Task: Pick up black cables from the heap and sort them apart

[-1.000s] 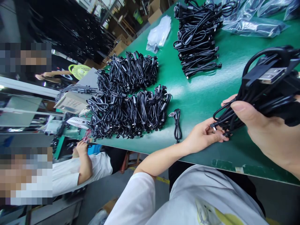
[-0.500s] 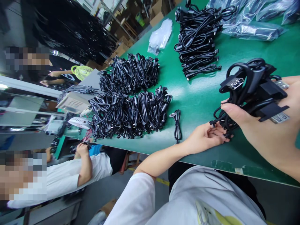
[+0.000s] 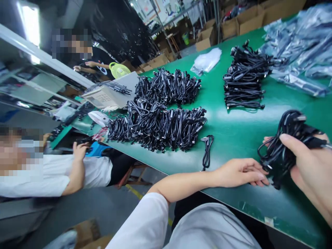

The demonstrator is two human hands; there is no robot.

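The right hand (image 3: 311, 169) is gripping a bundle of black cables (image 3: 285, 145) just above the green table (image 3: 233, 128), its long axis running leftward toward the left hand (image 3: 240, 172), which is lying flat, fingers touching the bundle's dangling ends.

Black cable heaps (image 3: 160, 117), clear bags (image 3: 207, 60), cardboard boxes (image 3: 207, 38) on green table (image 3: 233, 131).
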